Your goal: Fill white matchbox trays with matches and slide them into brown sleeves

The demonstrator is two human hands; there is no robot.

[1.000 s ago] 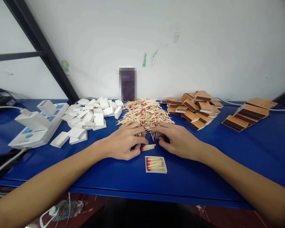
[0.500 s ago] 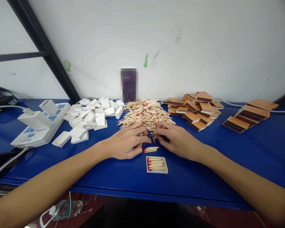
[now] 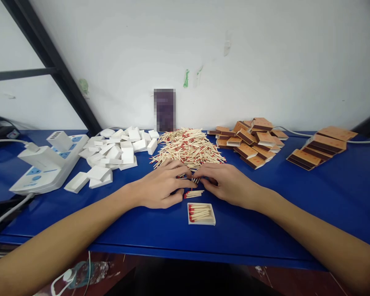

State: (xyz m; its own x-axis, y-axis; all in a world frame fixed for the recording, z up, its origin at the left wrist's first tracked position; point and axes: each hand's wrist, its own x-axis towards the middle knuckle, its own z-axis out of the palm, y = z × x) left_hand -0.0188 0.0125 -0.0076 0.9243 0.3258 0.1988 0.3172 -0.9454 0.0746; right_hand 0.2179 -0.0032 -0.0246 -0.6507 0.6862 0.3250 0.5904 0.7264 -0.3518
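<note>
My left hand [image 3: 165, 185] rests low over the table, fingers spread and bent, its index fingertip beside a few loose matches [image 3: 195, 180]. Those matches lie between my two hands, partly covered by fingers. From the other side my right hand [image 3: 225, 183] closes on them with curled thumb and fingers. Just nearer to me is a small row of red-tipped matches [image 3: 193, 193]. Below that row sits a white matchbox tray [image 3: 213, 218], partly filled with matches, heads to the left. Behind both hands rises a big heap of matches [image 3: 191, 148].
White matchbox trays [image 3: 128, 155] are piled at the left, beside a power strip [image 3: 49, 174] with plugs and cables. Orange-brown matchbox sleeves [image 3: 246, 151] lie heaped at the right, with another stack [image 3: 325, 144] farther right. A blurred dark rectangle [image 3: 165, 110] stands against the wall.
My right hand has moved slightly left, and its fingers have come closer to my left fingertips around the loose matches. The whole view has shifted a little.
</note>
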